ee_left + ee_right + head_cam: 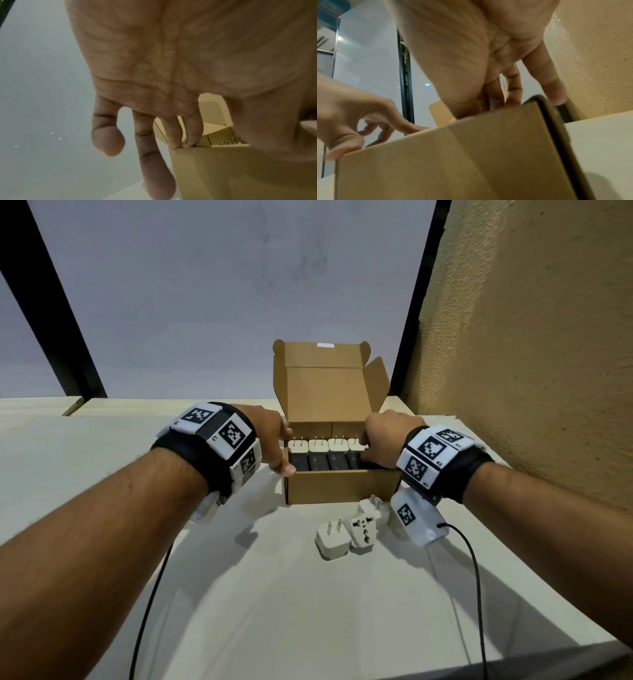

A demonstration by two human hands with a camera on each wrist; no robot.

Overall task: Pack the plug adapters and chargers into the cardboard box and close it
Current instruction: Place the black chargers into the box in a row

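Head view: fingers (371,451) inside cardboard box (342,486), touching chargers (337,445).

My head camera looks forward and down from above both forearms, taking in the whole open brown cardboard box (342,484) on the pale white counter (308,611), with the frosted pane and the textured tan wall (531,337) beyond. My left wrist camera sits tight under the palm of the left hand (154,60), facing along the fingers (192,135) to the box's left corner (214,169), very near. My right wrist camera looks up from low at the box's front wall (453,162), past the right hand (471,47). All three views share the box; the right wrist view also catches the left hand (347,115), and the tan wall (599,54).
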